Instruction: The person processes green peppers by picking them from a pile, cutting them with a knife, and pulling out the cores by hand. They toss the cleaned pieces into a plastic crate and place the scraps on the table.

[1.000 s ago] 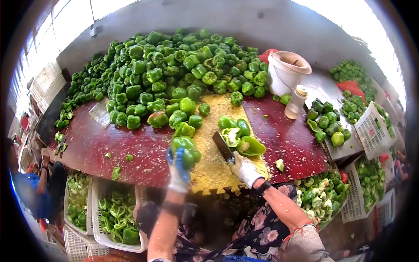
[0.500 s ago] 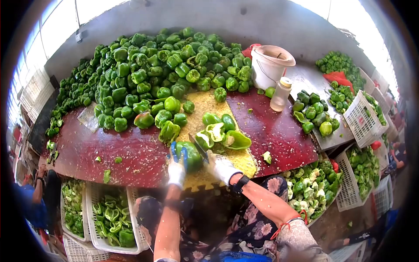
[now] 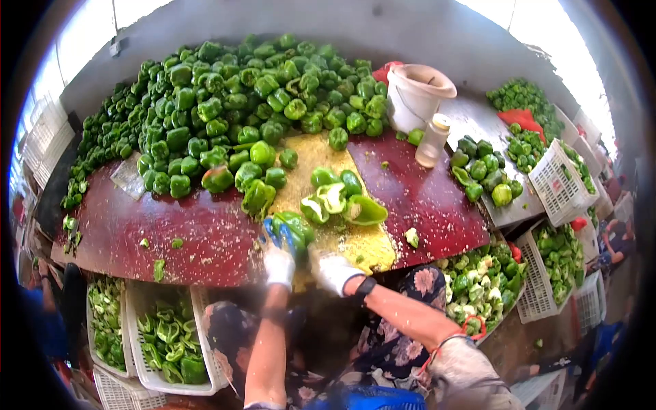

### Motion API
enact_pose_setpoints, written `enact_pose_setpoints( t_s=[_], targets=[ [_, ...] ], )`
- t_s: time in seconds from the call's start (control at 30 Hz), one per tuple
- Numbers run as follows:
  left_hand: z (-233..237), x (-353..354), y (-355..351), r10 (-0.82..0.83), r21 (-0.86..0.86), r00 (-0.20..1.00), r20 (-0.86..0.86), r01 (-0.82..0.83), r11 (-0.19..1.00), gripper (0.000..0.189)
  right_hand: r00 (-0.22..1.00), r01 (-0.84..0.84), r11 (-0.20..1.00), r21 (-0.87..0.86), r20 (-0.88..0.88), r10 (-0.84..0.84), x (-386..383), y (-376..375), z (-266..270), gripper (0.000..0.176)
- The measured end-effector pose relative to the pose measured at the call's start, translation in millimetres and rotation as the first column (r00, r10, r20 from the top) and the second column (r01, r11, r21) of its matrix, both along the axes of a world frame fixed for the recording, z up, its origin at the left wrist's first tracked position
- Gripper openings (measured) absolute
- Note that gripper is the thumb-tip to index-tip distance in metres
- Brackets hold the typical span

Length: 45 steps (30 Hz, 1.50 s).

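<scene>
Pepper [image 3: 292,229] sat on yellow board [image 3: 362,249], grasped by gloved left hand [image 3: 279,263]; right hand [image 3: 333,271] was clenched alongside, contents unclear. Cutting stage, seemingly; fingers needed clearance.

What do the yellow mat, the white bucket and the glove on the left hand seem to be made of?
Yellow mat: probably foam or rubber, matte; it shows no glare. White bucket: plastic, smooth, slightly shiny, with a thin moulded rim. Glove on the left hand: seemingly white knitted cloth, with blue, perhaps rubber-coated, tips.
</scene>
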<state>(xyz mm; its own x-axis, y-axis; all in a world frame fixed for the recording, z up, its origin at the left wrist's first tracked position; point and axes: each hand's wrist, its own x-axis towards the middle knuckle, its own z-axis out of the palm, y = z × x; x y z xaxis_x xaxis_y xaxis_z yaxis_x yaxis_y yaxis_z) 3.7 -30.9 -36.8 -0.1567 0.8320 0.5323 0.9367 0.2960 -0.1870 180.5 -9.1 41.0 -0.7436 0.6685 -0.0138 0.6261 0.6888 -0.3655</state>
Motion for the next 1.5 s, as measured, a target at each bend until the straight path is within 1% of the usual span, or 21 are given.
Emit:
enact_pose_setpoints(
  t_s=[0.03,0.17,0.27,0.3,0.4,0.53,0.57,0.67,0.8,0.87,0.93,1.0,1.03,1.07,1.1,1.17,1.27,1.33,1.43,1.47,1.5],
  targets=[
    [4.7,0.2,7.7,-0.108,0.150,0.911,0.399,0.052,0.987,0.045,0.996,0.027,0.998,0.061,-0.089,-0.022,-4.5,3.4,-16.9,0.042],
    [0.2,-4.2,3.6,-0.233,0.259,0.654,0.720,0.058,0.964,0.052,0.999,0.050,0.983,-0.176,0.007,-0.050,-13.5,12.3,2.5,0.043],
    [55.8,10.9,-8.5,-0.019,0.031,0.250,0.968,-0.045,0.998,0.056,0.999,-0.030,0.994,-0.101,0.012,0.031,-12.1,30.8,-19.3,0.037],
    [24.3,-4.2,-5.0,-0.280,0.292,0.201,0.939,-0.032,0.956,0.063,0.994,0.035,0.917,-0.397,-0.081,-0.073,-14.1,42.3,-19.7,0.036],
    [28.3,-10.8,-27.9,-0.361,0.303,-0.252,0.898,-0.241,0.922,0.058,0.964,0.150,0.684,-0.714,-0.049,-0.262,3.9,35.9,-5.2,0.038],
    [22.1,-17.6,-45.0,-0.348,0.331,-0.067,0.935,-0.190,0.925,0.040,0.945,0.072,0.807,-0.586,-0.218,-0.242,23.7,23.1,20.4,0.038],
    [2.9,-25.0,-40.0,-0.472,0.394,-0.380,0.796,-0.266,0.880,0.034,0.848,0.017,0.893,-0.450,-0.466,-0.251,30.2,32.6,-4.4,0.041],
    [8.7,-25.4,-45.9,-0.536,0.492,-0.616,0.577,-0.262,0.830,0.040,0.719,0.377,0.707,-0.599,-0.292,-0.631,114.8,51.7,79.0,0.039],
    [14.0,-15.5,-36.3,-0.624,0.529,-0.645,0.440,-0.376,0.761,0.048,0.393,0.209,0.566,-0.797,-0.462,-0.795,206.8,138.5,-12.7,0.011],
    [30.9,-6.2,-25.2,-0.616,0.487,-0.675,0.407,-0.410,0.771,0.058,0.539,0.505,0.471,-0.723,-0.161,-0.827,233.8,154.1,3.1,0.023],
    [52.8,5.3,-21.2,-0.615,0.500,-0.632,0.471,-0.383,0.777,0.062,0.677,0.705,0.668,0.239,0.056,-0.734,233.0,159.4,-4.0,0.041],
    [58.6,13.9,-14.6,-0.596,0.451,-0.513,0.618,-0.389,0.803,0.067,0.745,0.621,0.677,0.395,-0.032,-0.666,199.0,139.1,31.2,0.055],
    [59.3,16.1,-10.6,-0.615,0.504,-0.474,0.630,-0.354,0.788,0.069,0.744,0.668,0.738,0.096,-0.076,-0.664,164.6,111.8,75.0,0.053],
    [59.7,19.1,-9.1,-0.628,0.547,-0.438,0.643,-0.312,0.777,0.070,0.788,0.598,0.799,0.061,-0.226,-0.572,154.9,118.3,38.8,0.050],
    [68.1,26.2,-10.5,-0.606,0.534,-0.429,0.670,-0.289,0.795,0.076,0.798,0.364,0.914,-0.179,-0.446,-0.405,127.3,97.0,50.8,0.046],
    [78.1,43.8,-14.7,-0.607,0.546,-0.406,0.683,-0.267,0.794,0.075,0.780,0.076,0.733,-0.676,-0.418,-0.467,72.8,45.0,82.1,0.039],
    [84.6,66.2,-19.3,-0.622,0.582,-0.267,0.737,-0.219,0.783,0.077,0.798,-0.139,0.572,-0.808,-0.433,-0.418,17.3,27.5,56.8,0.043],
    [74.6,65.1,-20.9,-0.613,0.613,0.026,0.789,0.011,0.790,0.077,0.717,-0.036,0.483,-0.875,-0.359,-0.598,-3.8,30.9,33.2,0.042],
    [67.5,58.0,-19.3,-0.566,0.478,0.511,0.647,0.306,0.823,0.083,0.633,-0.337,0.491,-0.804,-0.579,-0.514,1.0,55.0,-7.7,0.052],
    [72.9,56.4,-20.1,-0.558,0.484,0.332,0.761,0.281,0.828,0.081,0.696,-0.216,0.550,-0.807,-0.523,-0.493,6.0,60.5,-2.8,0.058],
    [78.3,54.7,-21.5,-0.548,0.556,-0.101,0.830,0.230,0.799,0.078,0.769,-0.192,0.564,-0.803,-0.480,-0.422,10.3,59.9,20.5,0.060]
  ],
)
